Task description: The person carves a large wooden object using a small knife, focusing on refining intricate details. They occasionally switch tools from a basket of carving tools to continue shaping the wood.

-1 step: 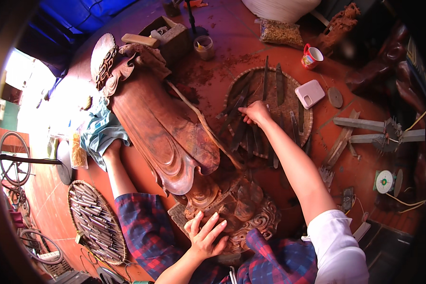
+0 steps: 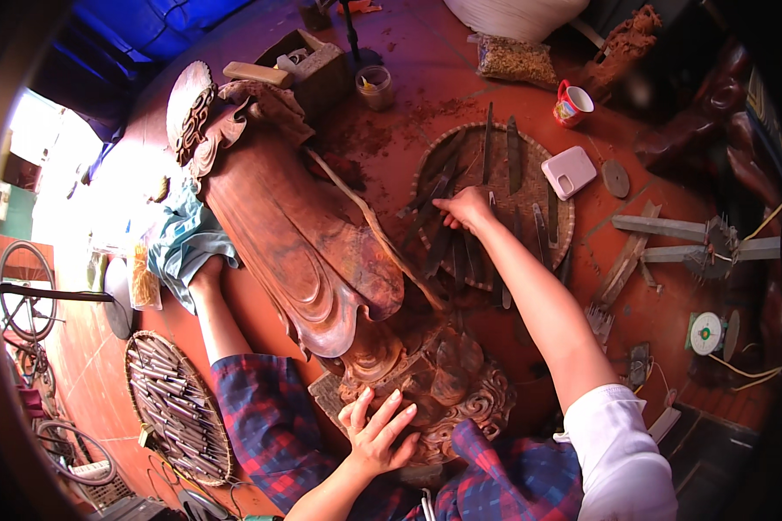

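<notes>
A large reddish-brown wood carving [image 2: 278, 226] of a robed figure lies slantwise between my legs, its ornate carved base [image 2: 473, 404] toward me. My left hand [image 2: 375, 438] rests on the base, fingers spread and holding nothing. Reaching far right, my right hand [image 2: 467, 210] is over a round woven tray [image 2: 530, 139] strewn with dark, flat, file-like blades [image 2: 514, 156]. Its fingers are closed in a pinch against the dark blades at the tray's left side. Whether one is gripped between them cannot be made out.
An oval basket [image 2: 178, 408] packed with metal-shafted tools stands at left. Beyond the tray are a pale phone [image 2: 569, 172], a red-and-white mug [image 2: 573, 104] and a bag of wood chips [image 2: 517, 61]. A box [image 2: 320, 78] and a jar [image 2: 374, 87] stand behind the carving.
My right hand has shifted very slightly to the left over the blades. My left hand and the carving have not moved.
</notes>
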Available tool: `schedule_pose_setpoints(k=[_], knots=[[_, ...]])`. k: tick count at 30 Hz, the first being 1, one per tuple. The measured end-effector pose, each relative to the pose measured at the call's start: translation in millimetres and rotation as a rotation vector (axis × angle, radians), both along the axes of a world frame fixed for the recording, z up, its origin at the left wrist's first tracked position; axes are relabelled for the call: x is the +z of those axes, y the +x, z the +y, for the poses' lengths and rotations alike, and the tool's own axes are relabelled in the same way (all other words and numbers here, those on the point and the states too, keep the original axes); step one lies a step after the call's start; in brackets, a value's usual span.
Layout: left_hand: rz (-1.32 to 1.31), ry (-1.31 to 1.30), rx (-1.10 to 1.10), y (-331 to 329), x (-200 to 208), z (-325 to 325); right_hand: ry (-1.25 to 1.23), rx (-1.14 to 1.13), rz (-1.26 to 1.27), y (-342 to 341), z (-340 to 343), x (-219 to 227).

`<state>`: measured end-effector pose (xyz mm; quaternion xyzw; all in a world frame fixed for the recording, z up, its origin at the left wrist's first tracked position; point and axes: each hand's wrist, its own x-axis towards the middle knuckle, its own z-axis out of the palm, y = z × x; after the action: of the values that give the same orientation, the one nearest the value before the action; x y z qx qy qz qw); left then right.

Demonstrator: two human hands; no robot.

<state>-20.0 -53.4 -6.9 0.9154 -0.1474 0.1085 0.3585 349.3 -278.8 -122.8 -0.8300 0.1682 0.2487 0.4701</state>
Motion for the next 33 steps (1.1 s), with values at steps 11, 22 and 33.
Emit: schedule_pose_setpoints(k=[11,22,33], knots=[[-0.002,-0.003,0.001,1,1,0,0.526,-0.234,-0.069,-6,21,10],[-0.001,-0.014,-0.007,1,-2,-2,-0.306,-0.178,-0.542,95,-63,-15],[-0.015,0.001,0.006,-1,-1,0,-0.296,0.155,-0.698,39,-24,-6]])
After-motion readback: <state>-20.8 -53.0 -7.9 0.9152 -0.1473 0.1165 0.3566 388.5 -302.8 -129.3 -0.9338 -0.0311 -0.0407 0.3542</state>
